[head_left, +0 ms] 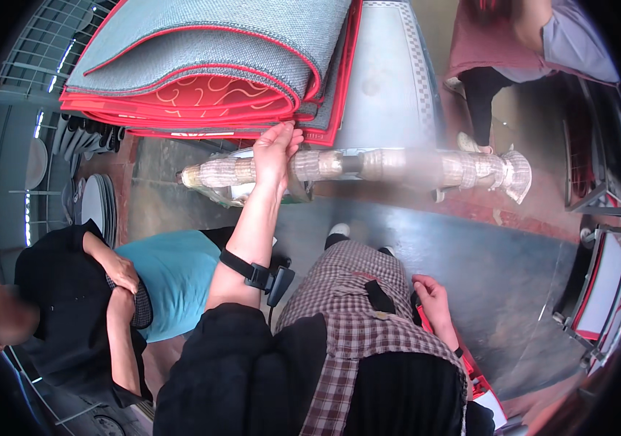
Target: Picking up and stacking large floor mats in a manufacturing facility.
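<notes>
My left hand [275, 151] reaches up to a stack of folded mats [216, 58], grey-blue and red with red bound edges. Its fingers are pinched at the stack's near lower edge, close to the right corner. How much of a mat lies between them is partly hidden. My right hand [433, 296] hangs low by my checked apron [361, 291], fingers loosely bent and apart, with nothing visible in it. Beside my right forearm is a red and white item [486, 398], mostly covered.
A wrapped horizontal roller or bar [398, 168] lies below a pale panel [387, 80]. One person [78, 305] with folded arms is at my left; another [499, 51] stands far right. A wire rack [30, 65] lines the left, and a rack with mats [605, 283] the right.
</notes>
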Available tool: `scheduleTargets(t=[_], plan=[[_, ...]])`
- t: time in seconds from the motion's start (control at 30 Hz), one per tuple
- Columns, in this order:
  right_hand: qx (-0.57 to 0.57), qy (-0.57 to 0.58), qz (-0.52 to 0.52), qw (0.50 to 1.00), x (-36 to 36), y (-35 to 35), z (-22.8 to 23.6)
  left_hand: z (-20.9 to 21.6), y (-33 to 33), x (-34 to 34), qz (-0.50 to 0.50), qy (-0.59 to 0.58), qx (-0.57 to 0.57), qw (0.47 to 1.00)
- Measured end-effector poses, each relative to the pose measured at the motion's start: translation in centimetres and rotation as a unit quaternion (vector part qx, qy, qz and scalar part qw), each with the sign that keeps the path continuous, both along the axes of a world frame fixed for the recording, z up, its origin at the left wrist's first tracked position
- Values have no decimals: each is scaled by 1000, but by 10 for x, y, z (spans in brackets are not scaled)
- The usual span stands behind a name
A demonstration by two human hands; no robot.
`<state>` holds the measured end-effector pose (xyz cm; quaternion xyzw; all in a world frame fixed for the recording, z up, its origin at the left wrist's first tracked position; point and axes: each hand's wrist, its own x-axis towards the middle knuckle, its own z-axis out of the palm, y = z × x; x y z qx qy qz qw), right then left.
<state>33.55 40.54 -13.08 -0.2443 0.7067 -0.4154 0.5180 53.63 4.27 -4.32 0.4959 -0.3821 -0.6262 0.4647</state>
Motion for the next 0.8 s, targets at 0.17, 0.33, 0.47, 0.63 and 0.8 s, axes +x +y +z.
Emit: scheduleTargets(t=[0.17,0.33,0.47,0.63,0.8], plan=[[16,-36,10,999,-4,1,6,-2,0,3,2,12,14,1000],[18,-22,25,999,-7,1,7,1,2,3,8,14,11,1000],[10,-11,37,999,-8,-6,20,3,0,12,36,30,7,999],[2,-8,33,999,-11,-5,29,15,-3,10,60,60,43,995],[8,-17,40,999,-20,-2,42,17,-2,13,79,38,109,990]])
